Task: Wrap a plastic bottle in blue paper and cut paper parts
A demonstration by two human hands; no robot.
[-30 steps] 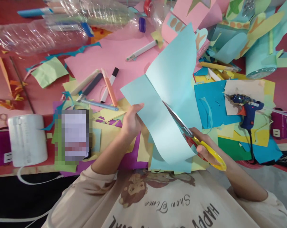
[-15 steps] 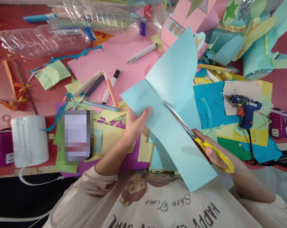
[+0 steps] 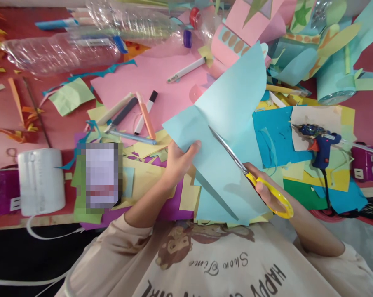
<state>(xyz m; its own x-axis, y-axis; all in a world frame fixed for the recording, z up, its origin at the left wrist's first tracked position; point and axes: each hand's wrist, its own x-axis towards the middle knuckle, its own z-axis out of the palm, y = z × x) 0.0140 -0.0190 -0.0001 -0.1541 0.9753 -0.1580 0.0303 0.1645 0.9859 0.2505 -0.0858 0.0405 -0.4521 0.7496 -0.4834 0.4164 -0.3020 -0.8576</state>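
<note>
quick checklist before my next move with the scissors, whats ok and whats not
1. Scissors gripped in the right hand: ok, the fingers are at the yellow handles.
2. Light blue sheet held: ok, the left hand grips its near left edge.
3. Left fingers away from the blades: ok, a strip of sheet separates them.
4. Glue gun off loose paper: not ok, it lies over paper sheets.
5. Glue gun cool: cannot tell, though a small red light shows on it.
6. Phone apart from the blades: ok, it lies beyond the left forearm.
</note>
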